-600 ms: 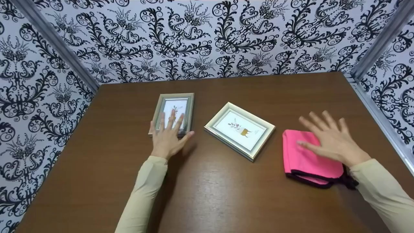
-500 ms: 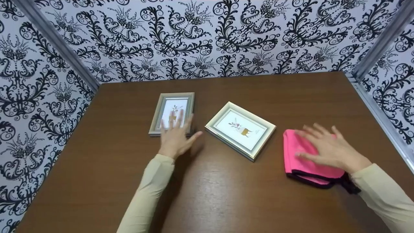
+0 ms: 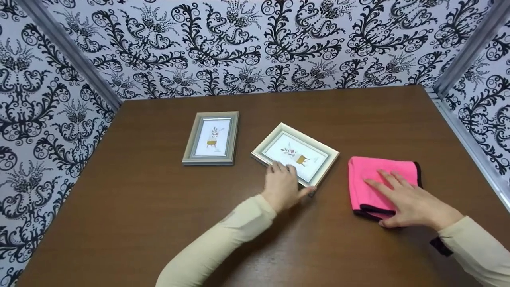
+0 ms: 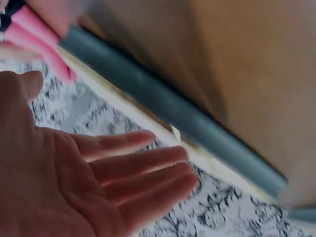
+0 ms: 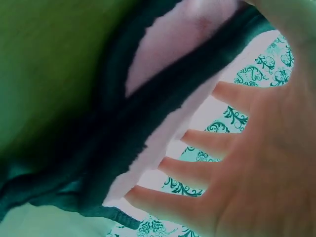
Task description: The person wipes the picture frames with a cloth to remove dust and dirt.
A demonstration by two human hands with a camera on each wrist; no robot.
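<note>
A picture frame (image 3: 318,159) with a pale gold border lies turned at an angle in the middle of the table. Over its near edge reaches my left hand (image 3: 282,185), fingertips overlapping the picture and thumb by the near corner. In the left wrist view the fingers of this hand (image 4: 113,182) are extended beside the frame's edge (image 4: 158,94). On the right, my right hand (image 3: 412,203) lies spread over a folded pink cloth (image 3: 368,173) with black trim. The right wrist view has its fingertips at the cloth's (image 5: 163,59) pink side.
Another picture frame (image 3: 189,147) lies flat to the left, behind my left forearm. A black strap (image 3: 441,247) sticks out under the right sleeve. Patterned walls (image 3: 255,48) close off the back and sides of the brown table (image 3: 131,179).
My left hand has moved right and nearer, from the left picture frame to the angled one. My right hand has come down onto the pink cloth, toward its near edge.
</note>
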